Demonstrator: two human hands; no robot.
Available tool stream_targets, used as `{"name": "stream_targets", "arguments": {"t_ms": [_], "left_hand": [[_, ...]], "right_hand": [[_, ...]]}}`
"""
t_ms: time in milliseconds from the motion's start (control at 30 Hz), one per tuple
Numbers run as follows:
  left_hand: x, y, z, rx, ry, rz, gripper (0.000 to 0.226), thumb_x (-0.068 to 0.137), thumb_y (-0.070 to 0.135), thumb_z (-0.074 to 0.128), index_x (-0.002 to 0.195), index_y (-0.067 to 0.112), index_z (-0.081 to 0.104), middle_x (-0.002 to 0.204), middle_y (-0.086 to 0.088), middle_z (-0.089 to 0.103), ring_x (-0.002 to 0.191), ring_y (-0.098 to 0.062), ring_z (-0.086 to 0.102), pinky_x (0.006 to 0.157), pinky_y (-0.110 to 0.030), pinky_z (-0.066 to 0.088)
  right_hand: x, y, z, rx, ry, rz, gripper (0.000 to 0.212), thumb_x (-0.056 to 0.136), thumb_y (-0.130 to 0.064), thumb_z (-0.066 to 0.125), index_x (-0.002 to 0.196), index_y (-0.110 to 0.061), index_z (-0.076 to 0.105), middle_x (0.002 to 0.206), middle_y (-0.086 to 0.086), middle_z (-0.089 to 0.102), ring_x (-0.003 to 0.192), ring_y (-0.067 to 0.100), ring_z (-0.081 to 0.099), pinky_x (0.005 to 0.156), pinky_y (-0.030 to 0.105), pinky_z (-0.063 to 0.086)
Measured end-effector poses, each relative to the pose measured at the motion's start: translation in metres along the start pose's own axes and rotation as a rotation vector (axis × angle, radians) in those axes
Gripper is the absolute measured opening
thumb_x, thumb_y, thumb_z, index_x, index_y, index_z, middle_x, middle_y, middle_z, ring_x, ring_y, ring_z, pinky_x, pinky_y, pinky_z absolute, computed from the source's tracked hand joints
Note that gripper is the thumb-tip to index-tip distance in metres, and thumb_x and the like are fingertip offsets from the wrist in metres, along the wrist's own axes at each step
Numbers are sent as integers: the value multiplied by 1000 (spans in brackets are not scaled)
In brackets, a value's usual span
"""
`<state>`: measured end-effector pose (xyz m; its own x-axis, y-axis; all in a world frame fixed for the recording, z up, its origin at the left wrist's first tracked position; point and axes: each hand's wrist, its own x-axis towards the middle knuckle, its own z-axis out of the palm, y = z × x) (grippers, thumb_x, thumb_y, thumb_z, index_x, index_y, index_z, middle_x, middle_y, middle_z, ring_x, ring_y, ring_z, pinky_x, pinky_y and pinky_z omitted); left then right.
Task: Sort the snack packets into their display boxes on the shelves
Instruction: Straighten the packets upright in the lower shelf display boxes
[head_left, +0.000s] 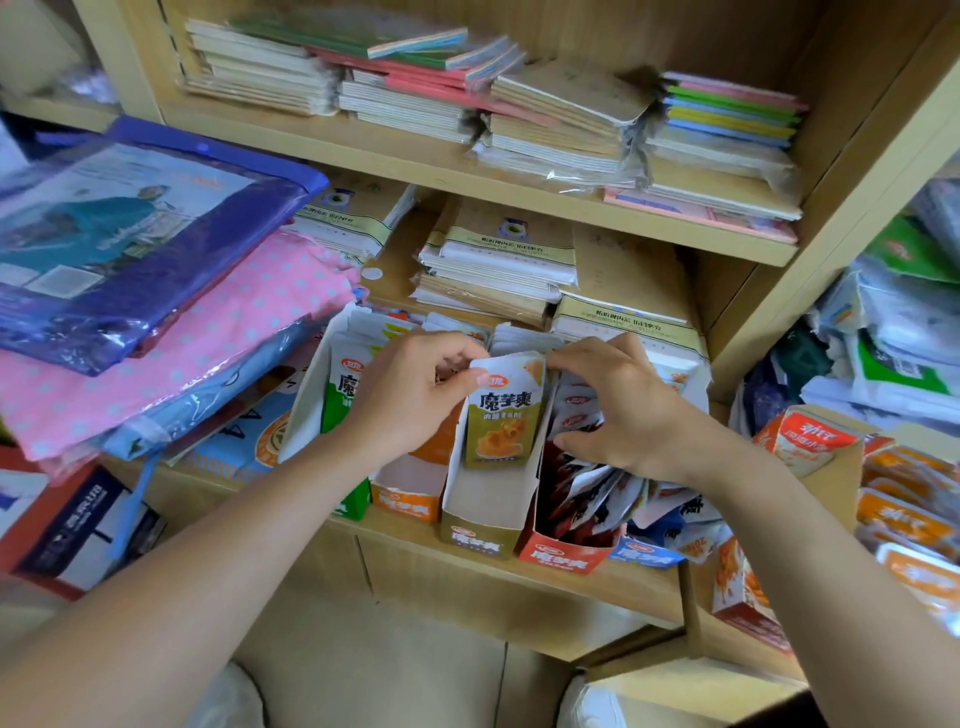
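Observation:
An olive-green snack packet (501, 415) stands upright in the olive display box (480, 525) on the lower shelf. My left hand (415, 389) pinches the packet's top left corner. My right hand (618, 400) touches its top right corner with curled fingers, while the thumb rests on red and white packets (592, 488) crowded in the red display box (563, 553). To the left stand an orange box (402, 501) and a green box (327, 410) with packets. A blue box (647, 553) sits at the right.
Stacks of notebooks (498, 260) lie behind the boxes and on the shelf above. Plastic-wrapped packs (156, 291) in purple, pink and blue are piled at the left. A cardboard carton (826, 467) of orange snack packs stands at the right. The wooden shelf edge (545, 587) runs below the boxes.

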<state>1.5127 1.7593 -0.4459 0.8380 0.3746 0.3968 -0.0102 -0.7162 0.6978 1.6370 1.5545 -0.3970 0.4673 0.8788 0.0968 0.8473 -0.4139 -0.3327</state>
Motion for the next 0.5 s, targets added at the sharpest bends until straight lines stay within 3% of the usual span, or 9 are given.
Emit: {"name": "stream_targets", "arguments": {"t_ms": [133, 233, 333, 400, 500], "left_hand": [[6, 4, 9, 139, 1, 73, 13, 89, 24, 75, 102, 25, 74, 84, 14, 57, 80, -9, 55, 65, -32, 46], [6, 7, 17, 280, 101, 175, 23, 85, 22, 80, 106, 24, 71, 93, 7, 57, 85, -14, 58, 55, -27, 45], [9, 9, 20, 360, 186, 91, 51, 81, 29, 83, 125, 26, 58, 105, 4, 55, 87, -13, 56, 49, -12, 27], [10, 9, 22, 390, 187, 71, 60, 83, 32, 80, 137, 27, 55, 116, 2, 55, 96, -16, 57, 50, -13, 33], [12, 3, 25, 396, 121, 120, 52, 89, 32, 73, 139, 27, 59, 123, 4, 57, 109, -18, 55, 62, -28, 54]], "right_hand": [[0, 0, 1, -25, 75, -28, 84, 76, -24, 83, 150, -22, 42, 122, -5, 55, 106, 21, 36, 86, 24, 29], [-1, 0, 3, -59, 73, -68, 76, 76, -25, 83, 145, -27, 50, 120, -14, 46, 104, 18, 31, 91, 29, 32], [-3, -1, 5, -72, 83, -64, 72, 79, -28, 81, 145, -27, 51, 132, -11, 46, 107, 15, 28, 96, 38, 37], [-3, -2, 5, -99, 96, -58, 74, 80, -31, 80, 147, -27, 48, 144, -7, 40, 111, 16, 27, 99, 41, 37], [-5, 0, 4, -135, 67, -44, 76, 84, -39, 75, 152, -30, 40, 158, -13, 30, 119, 12, 23, 98, 36, 28]]}}
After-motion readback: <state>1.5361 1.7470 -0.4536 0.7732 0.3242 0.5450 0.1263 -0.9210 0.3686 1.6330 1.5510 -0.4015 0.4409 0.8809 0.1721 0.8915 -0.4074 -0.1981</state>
